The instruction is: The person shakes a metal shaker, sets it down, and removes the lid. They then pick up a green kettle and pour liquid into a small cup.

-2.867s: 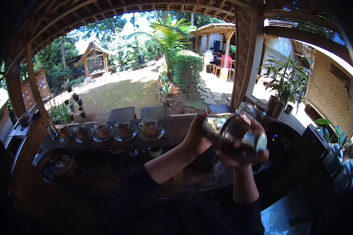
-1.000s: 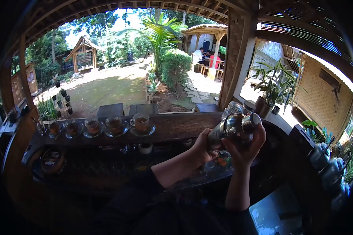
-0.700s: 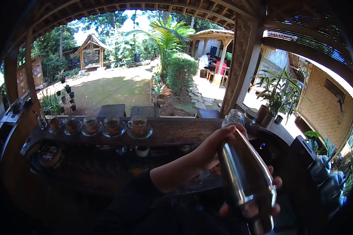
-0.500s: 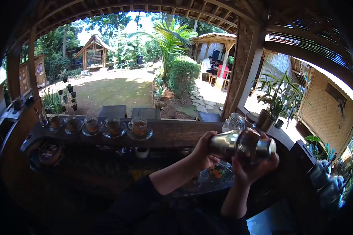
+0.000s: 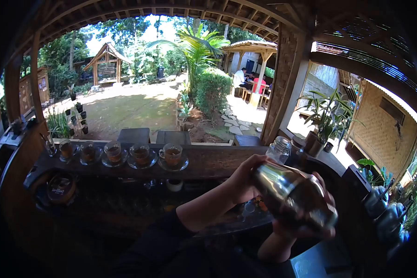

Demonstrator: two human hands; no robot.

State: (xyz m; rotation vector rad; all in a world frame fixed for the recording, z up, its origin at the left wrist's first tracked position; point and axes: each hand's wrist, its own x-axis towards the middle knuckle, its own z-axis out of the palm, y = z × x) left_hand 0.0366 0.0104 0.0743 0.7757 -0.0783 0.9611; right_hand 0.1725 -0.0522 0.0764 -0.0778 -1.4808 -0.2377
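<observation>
A shiny metal cocktail shaker [image 5: 292,191] is held in front of me, slanting down to the right and smeared by motion at its lower end. My left hand [image 5: 246,180] is closed around its upper left end. At the lower right, my right hand [image 5: 285,230] wraps the other end, with blurred fingers along the far side. Just behind the shaker stands a clear glass jar [image 5: 279,149]. Several glass cups of brown drink, among them the rightmost cup [image 5: 173,154], sit on saucers along the wooden bar to the left.
The raised bar ledge [image 5: 213,159] runs across in front of me, with stools [image 5: 173,137] beyond it. A white cup [image 5: 174,185] is on the lower shelf. A round container [image 5: 61,187] lies at left; metal kettles [image 5: 388,217] and a potted plant [image 5: 314,141] are at right.
The shaker has swung from nearly level to a downward slant, its right end dropping lower and nearer to me. Both hands moved with it, still gripping.
</observation>
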